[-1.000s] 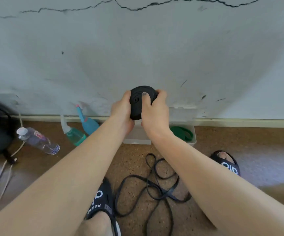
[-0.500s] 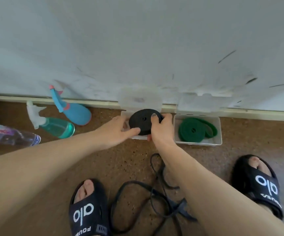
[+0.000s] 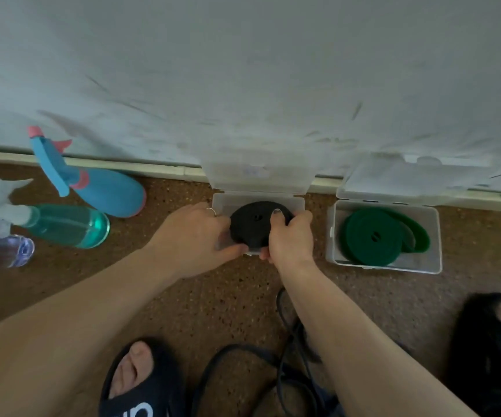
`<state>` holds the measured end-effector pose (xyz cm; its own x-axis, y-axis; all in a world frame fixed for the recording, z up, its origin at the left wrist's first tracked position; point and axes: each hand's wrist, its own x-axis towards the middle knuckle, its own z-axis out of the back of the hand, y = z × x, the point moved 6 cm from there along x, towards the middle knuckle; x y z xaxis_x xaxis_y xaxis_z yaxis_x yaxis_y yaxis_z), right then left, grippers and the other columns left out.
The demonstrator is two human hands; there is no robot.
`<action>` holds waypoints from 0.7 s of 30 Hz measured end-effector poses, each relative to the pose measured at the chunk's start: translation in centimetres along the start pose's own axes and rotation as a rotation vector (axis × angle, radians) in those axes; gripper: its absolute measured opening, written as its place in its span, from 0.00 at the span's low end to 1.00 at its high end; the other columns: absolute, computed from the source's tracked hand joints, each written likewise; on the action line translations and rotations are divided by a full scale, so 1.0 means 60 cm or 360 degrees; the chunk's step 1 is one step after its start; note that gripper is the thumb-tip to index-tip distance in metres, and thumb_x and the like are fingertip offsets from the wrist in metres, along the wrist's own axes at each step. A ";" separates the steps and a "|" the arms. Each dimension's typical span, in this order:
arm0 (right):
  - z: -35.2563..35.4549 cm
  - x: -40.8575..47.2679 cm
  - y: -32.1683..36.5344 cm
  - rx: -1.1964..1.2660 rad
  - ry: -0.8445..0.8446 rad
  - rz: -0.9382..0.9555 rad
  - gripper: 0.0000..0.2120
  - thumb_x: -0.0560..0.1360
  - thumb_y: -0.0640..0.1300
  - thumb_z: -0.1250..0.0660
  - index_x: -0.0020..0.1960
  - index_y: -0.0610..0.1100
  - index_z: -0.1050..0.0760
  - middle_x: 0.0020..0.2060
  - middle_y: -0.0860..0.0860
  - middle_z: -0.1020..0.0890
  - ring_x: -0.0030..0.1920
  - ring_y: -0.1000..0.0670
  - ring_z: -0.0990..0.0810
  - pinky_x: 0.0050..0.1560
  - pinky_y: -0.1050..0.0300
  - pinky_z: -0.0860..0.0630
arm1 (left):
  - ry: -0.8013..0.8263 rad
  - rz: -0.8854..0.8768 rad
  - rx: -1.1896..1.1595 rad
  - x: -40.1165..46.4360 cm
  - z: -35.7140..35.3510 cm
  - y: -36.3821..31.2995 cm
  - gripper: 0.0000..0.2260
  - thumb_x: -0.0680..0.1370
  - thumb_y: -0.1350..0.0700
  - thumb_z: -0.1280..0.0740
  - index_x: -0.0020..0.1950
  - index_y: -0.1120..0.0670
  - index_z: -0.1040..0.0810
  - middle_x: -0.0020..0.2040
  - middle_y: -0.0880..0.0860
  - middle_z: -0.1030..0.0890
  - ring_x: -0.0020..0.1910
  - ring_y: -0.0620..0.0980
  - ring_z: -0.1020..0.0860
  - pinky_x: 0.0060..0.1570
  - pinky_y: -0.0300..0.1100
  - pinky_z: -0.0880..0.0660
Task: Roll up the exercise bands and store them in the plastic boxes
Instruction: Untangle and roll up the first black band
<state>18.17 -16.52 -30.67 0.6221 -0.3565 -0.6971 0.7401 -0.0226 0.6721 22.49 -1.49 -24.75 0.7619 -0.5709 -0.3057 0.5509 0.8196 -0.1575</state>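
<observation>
A black roll point(image 3: 253, 224) is gripped between curled fingers of the left hand point(image 3: 193, 236) and right hand point(image 3: 291, 239) inside the open left box point(image 3: 298, 203), while a green roll point(image 3: 375, 236) is held in the right box point(image 3: 435, 236).

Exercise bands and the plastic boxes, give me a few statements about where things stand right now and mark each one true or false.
1. Both hands hold the black rolled band at the left box. True.
2. The right box holds a red band. False: the rolled band in it is green.
3. Both box lids are closed. False: both stand open against the wall.
4. An unrolled dark band lies on the floor between the feet. True.
5. The left hand is idle. False: like the right hand, its fingers grip the black roll.
</observation>
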 end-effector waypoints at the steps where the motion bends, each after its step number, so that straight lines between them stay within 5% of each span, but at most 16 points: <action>1: -0.001 0.001 0.000 -0.0009 0.0003 0.0008 0.13 0.85 0.48 0.42 0.66 0.44 0.39 0.64 0.38 0.24 0.58 0.30 0.18 0.21 0.66 0.29 | 0.0006 -0.0004 -0.0002 0.002 -0.002 0.002 0.18 0.77 0.32 0.39 0.40 0.46 0.29 0.37 0.48 0.24 0.42 0.49 0.25 0.39 0.44 0.35; 6: -0.004 0.000 0.000 -0.0038 -0.0014 0.0054 0.09 0.85 0.47 0.41 0.61 0.48 0.40 0.63 0.41 0.24 0.53 0.34 0.16 0.24 0.64 0.25 | 0.0063 -0.0027 0.0072 0.016 -0.005 0.003 0.20 0.77 0.34 0.36 0.33 0.46 0.32 0.34 0.47 0.25 0.39 0.49 0.24 0.38 0.43 0.27; 14: -0.010 0.003 0.002 -0.0122 -0.0010 0.0025 0.14 0.86 0.47 0.43 0.69 0.46 0.40 0.63 0.39 0.23 0.47 0.37 0.14 0.24 0.62 0.25 | 0.0229 -0.0034 0.0280 0.038 0.000 0.000 0.22 0.77 0.35 0.37 0.32 0.49 0.31 0.32 0.48 0.27 0.37 0.51 0.23 0.35 0.43 0.30; 21: -0.009 0.002 0.004 -0.0119 -0.0033 0.0008 0.13 0.86 0.46 0.43 0.68 0.45 0.41 0.63 0.38 0.24 0.50 0.35 0.15 0.27 0.58 0.21 | 0.0258 -0.0377 0.0314 0.050 -0.009 -0.013 0.28 0.80 0.33 0.45 0.28 0.50 0.31 0.26 0.49 0.28 0.33 0.50 0.24 0.36 0.44 0.31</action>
<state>18.55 -16.04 -30.71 0.6212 -0.3758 -0.6877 0.7543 0.0487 0.6547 24.18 -3.83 -26.06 0.5499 -0.7159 -0.4303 0.7732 0.6312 -0.0620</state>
